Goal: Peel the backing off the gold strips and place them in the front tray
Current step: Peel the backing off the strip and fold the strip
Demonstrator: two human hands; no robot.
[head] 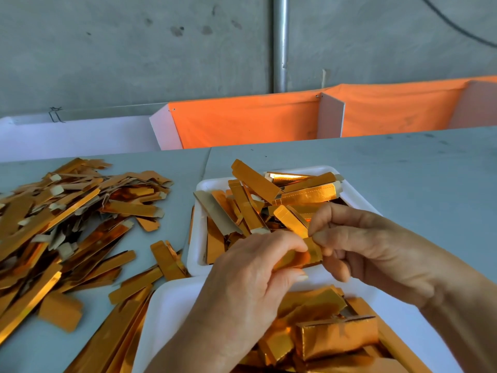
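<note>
Front tray (pixel 166 300) holding peeled gold pieces; above it, left hand (pixel 250 275) and right hand (pixel 357 246) pinch one gold strip (pixel 309 251) between fingertips; rear tray (pixel 196 254) and loose pile (pixel 67 216) on worktop (pixel 403 168) beyond.

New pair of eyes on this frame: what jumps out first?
Both hands at centre, left hand and right hand, pinch one gold strip between them above two white trays. The far tray and the front tray both hold gold pieces. A big loose pile of gold strips covers the table's left side.
</note>
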